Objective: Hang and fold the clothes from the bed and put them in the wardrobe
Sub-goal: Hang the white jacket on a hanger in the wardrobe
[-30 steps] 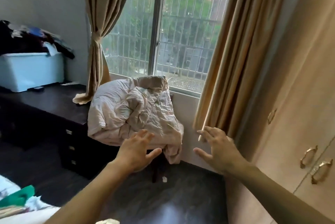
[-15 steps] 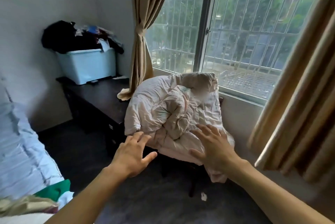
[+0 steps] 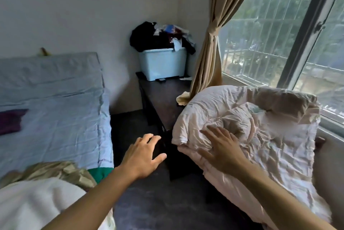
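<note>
Your two hands are both out in front of you, and neither holds anything. Your left hand (image 3: 143, 157) hangs over the dark floor (image 3: 149, 202) between the bed and the desk, fingers straight and slightly spread, thumb out to the side. Your right hand (image 3: 219, 148) is in front of the crumpled pale pink quilt (image 3: 260, 136), fingers straight and fanned apart; from this angle you cannot tell whether the palm rests on the fabric or hovers just above it.

The clothes you are after lie on the one bed (image 3: 55, 114), at your left. You can count four pieces there. A white garment (image 3: 33, 203) fills the near corner. A crumpled beige-gold piece (image 3: 59, 172) lies just behind it. A green piece (image 3: 101, 173) peeks out at the bed's edge, close to your left forearm. A dark purple piece (image 3: 11, 122) lies flat on the light blue sheet, well apart from the other three.

The quilt is a single bundle heaped at your right beside the window (image 3: 288, 43), draping down towards the floor. What it rests on is hidden.

One dark wooden desk (image 3: 163, 99) runs from the quilt back to the corner. On its far end stands one light blue plastic bin (image 3: 162, 64), with a heap of dark and mixed clothing (image 3: 160, 36) on top of it. One tan curtain (image 3: 214, 43) is tied at its middle, its hem resting on the desk top just beside the quilt.
</note>
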